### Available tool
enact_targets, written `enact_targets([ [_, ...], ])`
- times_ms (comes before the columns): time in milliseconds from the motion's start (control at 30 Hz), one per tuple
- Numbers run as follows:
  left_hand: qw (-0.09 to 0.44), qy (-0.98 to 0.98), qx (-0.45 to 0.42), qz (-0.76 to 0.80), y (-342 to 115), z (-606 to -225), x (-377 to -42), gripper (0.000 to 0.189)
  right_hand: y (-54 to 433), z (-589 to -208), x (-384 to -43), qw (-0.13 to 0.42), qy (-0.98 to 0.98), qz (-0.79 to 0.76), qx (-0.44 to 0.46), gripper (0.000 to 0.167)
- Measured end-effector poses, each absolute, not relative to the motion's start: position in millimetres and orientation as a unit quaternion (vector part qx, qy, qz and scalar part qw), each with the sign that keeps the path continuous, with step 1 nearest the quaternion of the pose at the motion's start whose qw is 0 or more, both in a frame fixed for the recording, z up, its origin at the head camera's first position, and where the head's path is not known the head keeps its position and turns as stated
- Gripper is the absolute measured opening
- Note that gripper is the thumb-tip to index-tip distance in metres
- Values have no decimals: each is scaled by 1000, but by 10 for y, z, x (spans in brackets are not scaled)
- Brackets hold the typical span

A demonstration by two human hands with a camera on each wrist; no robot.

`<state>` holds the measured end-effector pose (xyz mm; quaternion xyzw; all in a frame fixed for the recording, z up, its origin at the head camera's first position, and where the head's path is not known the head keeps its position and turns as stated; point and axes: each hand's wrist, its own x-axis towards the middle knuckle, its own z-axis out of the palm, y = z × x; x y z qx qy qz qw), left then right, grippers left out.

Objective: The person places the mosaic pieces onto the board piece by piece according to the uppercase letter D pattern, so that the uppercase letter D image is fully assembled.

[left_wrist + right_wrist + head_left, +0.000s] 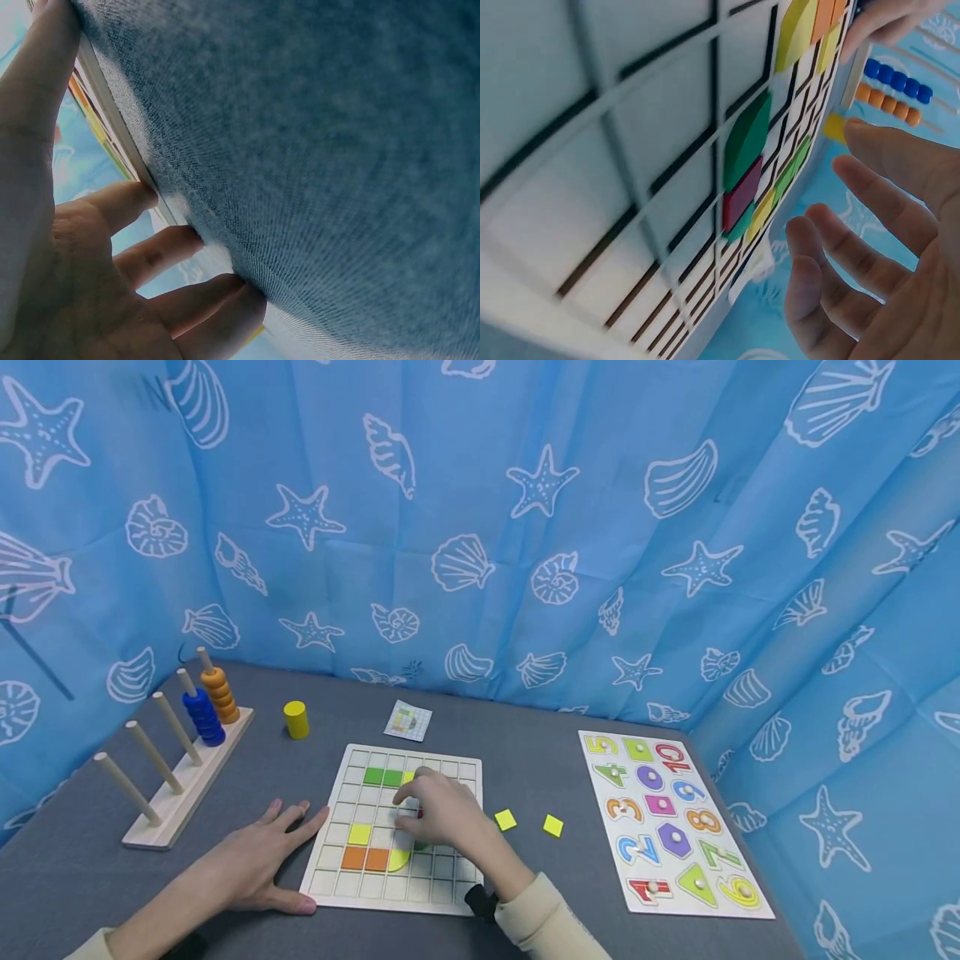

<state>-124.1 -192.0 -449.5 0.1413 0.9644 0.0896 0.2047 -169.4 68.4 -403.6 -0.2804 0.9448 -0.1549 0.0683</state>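
A white grid board (337, 881) lies flat in front of me. On it sit green squares (373, 776), a yellow square (359, 834), orange squares (353, 858) and a rounded yellow piece (398, 860). The right wrist view shows a rounded dark green piece (746, 142) and a dark red square (742, 195), mostly covered by my hand in the head view. My right hand (444, 810) hovers over the board, fingers loosely bent and apart, nothing visible between them. My left hand (258, 860) rests on the table, spread, thumb and index finger at the board's left edge.
Two loose yellow squares (506, 819) lie right of the board. A small pattern card (408, 721) and a yellow cylinder (296, 720) stand behind it. At left is a peg stand (187, 772) with blue and orange beads; at right, a number puzzle board (637, 893).
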Motion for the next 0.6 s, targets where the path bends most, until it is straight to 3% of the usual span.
enact_targets([
  [600,197,966,137,92,-1915,-4510,-1227,127,1319,-4092,-1738,61,959,-172,-215,27],
])
